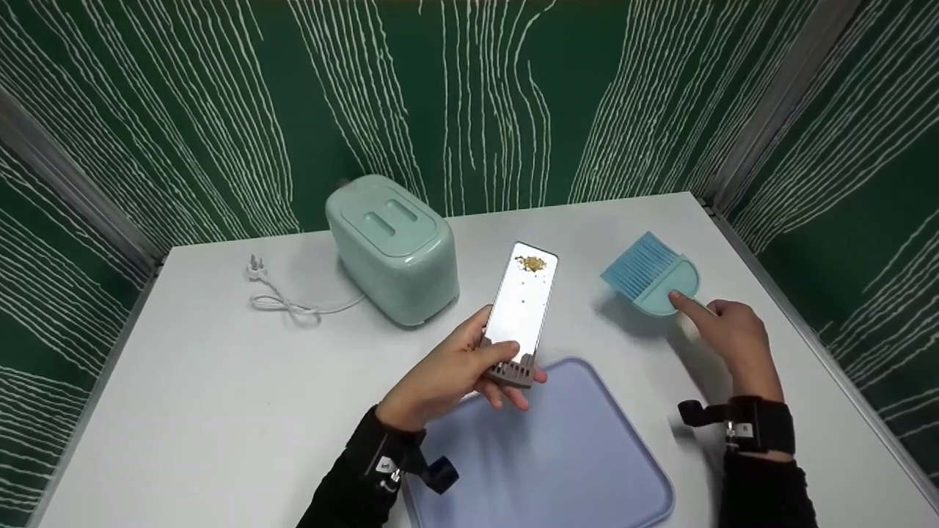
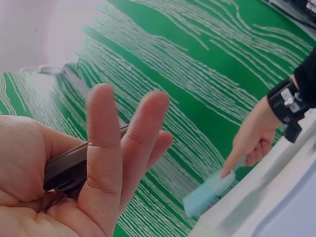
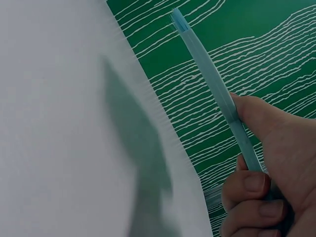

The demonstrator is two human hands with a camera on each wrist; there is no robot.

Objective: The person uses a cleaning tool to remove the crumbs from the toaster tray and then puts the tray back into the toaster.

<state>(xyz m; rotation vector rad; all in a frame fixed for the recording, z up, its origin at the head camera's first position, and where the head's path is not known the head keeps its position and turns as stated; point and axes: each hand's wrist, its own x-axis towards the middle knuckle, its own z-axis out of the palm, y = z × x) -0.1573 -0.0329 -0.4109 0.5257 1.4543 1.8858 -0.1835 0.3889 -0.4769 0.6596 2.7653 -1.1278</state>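
Grasping a slim pale plate [image 1: 520,312] by its brown handle [image 1: 517,376] in the left hand [image 1: 462,367], just right of the toaster [image 1: 400,257], with yellow crumbs [image 1: 530,263] on the far end. Clasping a blue brush [image 1: 656,282] in the right hand [image 1: 730,334], farther right of the toaster. Note also a lilac tray [image 1: 568,447] nearer than the toaster, to its right.

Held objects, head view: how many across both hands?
2: a wide-bristled light-blue plastic brush in the right hand; a slim rectangular white-and-grey-brown tray in the left hand. No others show.
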